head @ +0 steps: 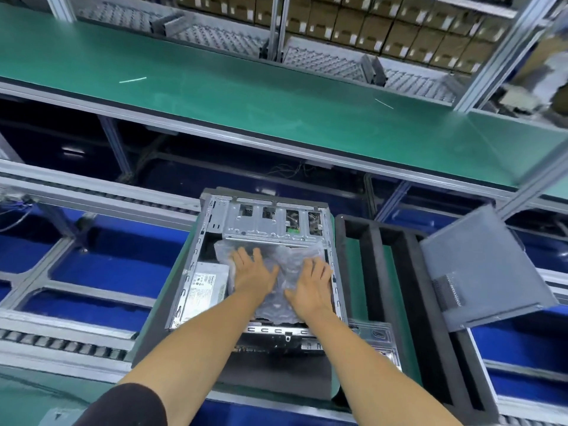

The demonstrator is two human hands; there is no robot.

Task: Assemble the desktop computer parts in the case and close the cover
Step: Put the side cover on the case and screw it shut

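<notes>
Head view: my left hand (253, 273) and right hand (310, 285) press flat, fingers spread, on soft, slippery bag (284, 256) inside case (187, 272); grip its edges.

We are finding no text that we can actually read anywhere here. We are seeing a white printed label (201, 285) lying on the power supply (206, 290) inside the open computer case (215, 210), but its lines are blurring into unreadable marks. We are also noticing small white stickers on the stacked cardboard boxes (384, 23) behind the bench, too small to read.
</notes>
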